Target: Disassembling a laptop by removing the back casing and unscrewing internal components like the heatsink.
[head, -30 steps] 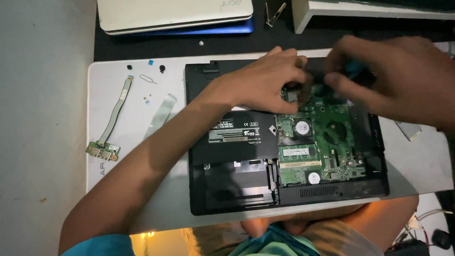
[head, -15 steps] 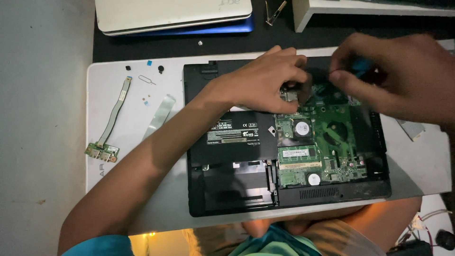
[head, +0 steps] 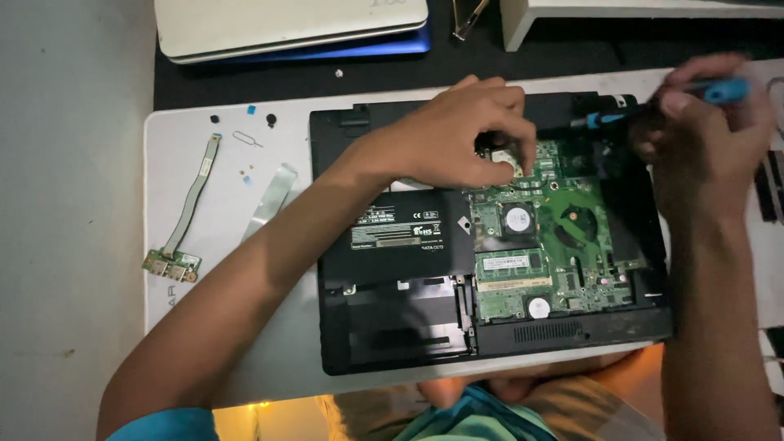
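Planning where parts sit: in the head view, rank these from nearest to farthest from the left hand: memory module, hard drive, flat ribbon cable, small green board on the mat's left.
From the left hand:
1. Hard drive, just below it.
2. Memory module, lower right on the motherboard; close to the drive's rank.
3. Flat ribbon cable, left on the mat.
4. Small green board, far left edge.

Left hand [head: 445, 135]: forearm extended diagonally from lower left, palm turned down, fingers [head: 523, 159] curled and pressed downward at the tips. Right hand [head: 706, 122]: forearm raised from lower right, fingers closed in a grip.
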